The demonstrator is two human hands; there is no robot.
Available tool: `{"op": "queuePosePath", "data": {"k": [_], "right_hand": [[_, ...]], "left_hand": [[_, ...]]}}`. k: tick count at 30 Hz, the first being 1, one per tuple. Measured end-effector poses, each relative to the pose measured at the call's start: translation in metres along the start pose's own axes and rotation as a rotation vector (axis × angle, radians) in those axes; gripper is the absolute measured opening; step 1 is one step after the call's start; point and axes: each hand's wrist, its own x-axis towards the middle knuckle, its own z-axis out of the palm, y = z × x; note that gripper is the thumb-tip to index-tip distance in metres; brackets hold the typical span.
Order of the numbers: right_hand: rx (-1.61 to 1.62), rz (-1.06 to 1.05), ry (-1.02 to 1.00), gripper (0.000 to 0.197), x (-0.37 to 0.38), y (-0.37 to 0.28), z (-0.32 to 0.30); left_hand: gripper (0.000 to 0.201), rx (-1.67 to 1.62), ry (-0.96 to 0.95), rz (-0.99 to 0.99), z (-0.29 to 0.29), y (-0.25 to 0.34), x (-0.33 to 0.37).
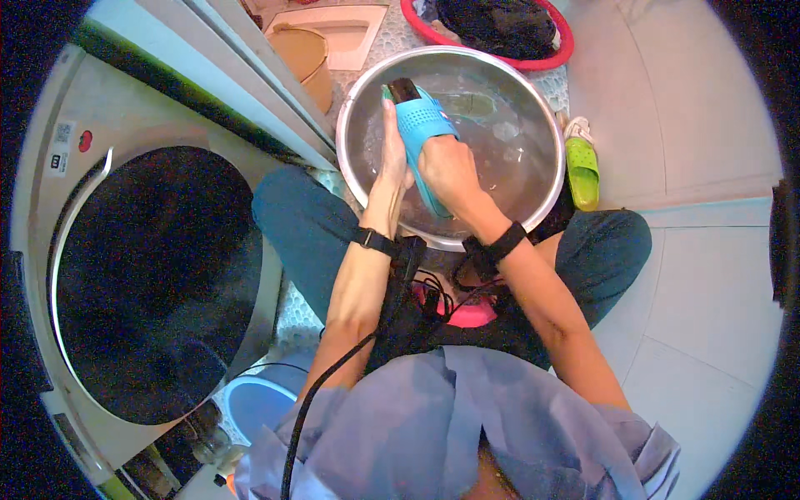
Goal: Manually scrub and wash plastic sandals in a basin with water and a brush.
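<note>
Pebbled floor [302, 323], basin [450, 50] upper ctr.; blue slipper [423, 115], axis upper-L to lower-R. L hand [393, 150] grips L edge; R hand [448, 171] nearer strap [431, 127], curled, fingertips hidden.

I've got free pass over water [512, 162], R half of basin [557, 162], beside blue slipper [427, 121]. Far-R approach obstructed by red tub [568, 37]; green slipper [583, 173] just outside R rim. L side tight: tan bucket [310, 75], pale panel [250, 73] nr rim.

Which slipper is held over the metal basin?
The blue slipper, with the left hand along its side; the green slipper is outside the metal basin, to its right.
</note>
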Motion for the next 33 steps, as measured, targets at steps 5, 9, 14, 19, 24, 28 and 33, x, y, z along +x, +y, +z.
{"op": "queuePosePath", "data": {"k": [5, 9, 14, 19, 24, 28, 33], "right_hand": [[0.067, -0.041, -0.04, 0.038, -0.061, -0.005, -0.025], [0.019, -0.046, 0.043, 0.036, -0.046, -0.008, -0.02], [-0.118, -0.002, -0.082, 0.028, 0.011, 0.003, 0.005], [0.031, -0.053, -0.058, 0.042, -0.075, -0.005, -0.024], [0.076, -0.057, -0.171, 0.046, -0.098, 0.024, -0.054], [0.201, -0.052, -0.01, 0.043, -0.095, 0.029, -0.069], [0.202, -0.049, 0.088, 0.043, -0.099, 0.0, -0.067]], "left_hand": [[0.084, -0.115, 0.075, 0.133, -0.018, 0.007, 0.0], [0.083, -0.024, 0.097, 0.078, -0.004, -0.006, -0.009], [0.083, -0.079, -0.042, 0.001, -0.005, -0.01, 0.004], [0.085, -0.182, 0.088, 0.164, -0.027, 0.007, 0.0], [0.089, -0.179, 0.001, 0.138, -0.017, 0.016, 0.002], [0.087, -0.241, -0.064, 0.138, -0.023, 0.014, 0.003], [0.082, -0.131, -0.011, 0.14, -0.029, 0.004, 0.008]]}}
